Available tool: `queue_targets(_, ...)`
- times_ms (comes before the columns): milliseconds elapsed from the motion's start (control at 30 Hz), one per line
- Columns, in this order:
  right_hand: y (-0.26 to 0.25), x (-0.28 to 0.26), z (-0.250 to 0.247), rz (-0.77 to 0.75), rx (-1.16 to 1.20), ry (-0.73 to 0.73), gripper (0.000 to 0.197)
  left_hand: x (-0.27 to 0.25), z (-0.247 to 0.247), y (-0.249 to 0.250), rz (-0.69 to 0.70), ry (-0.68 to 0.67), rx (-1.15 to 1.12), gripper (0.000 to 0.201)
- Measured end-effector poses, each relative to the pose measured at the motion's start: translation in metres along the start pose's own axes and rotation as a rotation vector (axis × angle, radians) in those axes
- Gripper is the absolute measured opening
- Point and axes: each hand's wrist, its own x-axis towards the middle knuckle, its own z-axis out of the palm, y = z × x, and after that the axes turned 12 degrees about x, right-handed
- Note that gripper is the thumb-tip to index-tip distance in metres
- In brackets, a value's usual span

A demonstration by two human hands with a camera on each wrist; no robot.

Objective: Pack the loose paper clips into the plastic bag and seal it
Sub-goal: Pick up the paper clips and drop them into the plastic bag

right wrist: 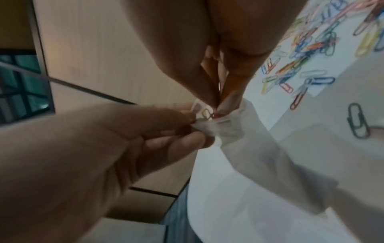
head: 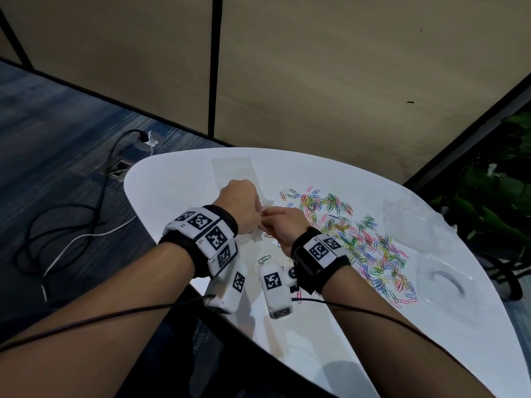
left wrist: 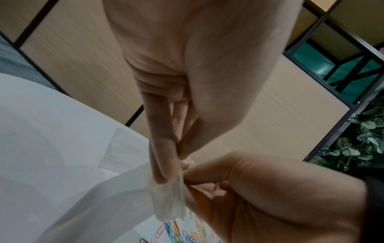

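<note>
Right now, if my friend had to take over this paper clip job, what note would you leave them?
Left hand: pinches the mouth of the plastic bag, held above the table.
Right hand: pinches a paper clip at the bag's mouth.
Loose paper clips: nearly all lie scattered on the table to the right.
Done: packing has barely begun.
Left: put the rest into the bag, then seal it.

Two hands, left hand and right hand; one plastic bag; paper clips too many to count; two wrist bands; one table; one second flat bag
</note>
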Motion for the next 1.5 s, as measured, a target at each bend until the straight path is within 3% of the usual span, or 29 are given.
queue_targets(133, -0.002, 0.002, 0.001, -0.235, -0.575, 0.008, 0.007, 0.001, -0.003, -0.002, -0.013, 0.019, 0.019, 0.015)
queue_targets(233, -0.009, -0.006, 0.0, -0.325, -0.931, -0.157, 0.018, 0.001, -0.003, -0.003, -0.023, 0.013, 0.02, 0.017)
queue_targets(333, -0.013, -0.013, -0.004, -0.361, -0.957, -0.307, 0.034, -0.001, -0.004, -0.001, -0.026, 0.031, 0.012, 0.017)
queue_targets(467, -0.008, -0.018, -0.023, -0.472, -0.51, -0.09, 0.033, -0.002, -0.009, -0.003, -0.032, 0.056, -0.006, 0.021)
queue_targets(500, -0.003, -0.017, -0.029, -0.466, -0.493, -0.034, 0.033, -0.002, -0.01, -0.004, -0.036, 0.062, -0.006, 0.024)
queue_targets(567, 0.014, -0.019, -0.039, -0.395, -0.731, -0.086, 0.033, -0.002, -0.011, -0.005, -0.041, 0.064, 0.003, 0.028)
queue_targets(633, 0.041, -0.024, -0.044, -0.326, -1.115, -0.334, 0.035, -0.003, -0.012, -0.004, -0.039, 0.054, 0.017, 0.028)
queue_targets(733, 0.09, -0.027, -0.062, -0.519, -1.432, -0.628, 0.043, -0.004, -0.013, -0.002, -0.033, 0.033, 0.041, 0.027)
queue_targets(900, 0.107, -0.023, -0.125, -0.822, -1.714, -0.664, 0.05, -0.006, -0.013, 0.006, -0.013, 0.015, 0.095, 0.026)
queue_targets(967, 0.098, -0.019, -0.143, -0.748, -1.816, -0.584, 0.058, -0.005, -0.01, 0.012, -0.008, 0.005, 0.116, 0.026)
queue_targets(1033, 0.094, -0.013, -0.151, -0.605, -1.804, -0.493, 0.065, -0.005, -0.006, 0.016, -0.005, -0.011, 0.133, 0.025)
queue_targets(1200, 0.091, -0.008, -0.134, -0.574, -1.679, -0.454, 0.014, -0.005, 0.002, 0.023, 0.0, -0.033, 0.165, 0.025)
queue_targets(1300, 0.077, -0.006, -0.127, -0.462, -1.56, -0.343, 0.016, -0.007, 0.007, 0.028, 0.018, -0.045, 0.182, 0.025)
queue_targets(1400, 0.057, -0.005, -0.124, -0.298, -1.235, -0.131, 0.016, -0.007, 0.01, 0.031, 0.036, -0.056, 0.192, 0.025)
queue_targets(1500, 0.035, -0.002, -0.125, -0.144, -0.756, 0.028, 0.013, -0.005, 0.013, 0.032, 0.049, -0.068, 0.186, 0.026)
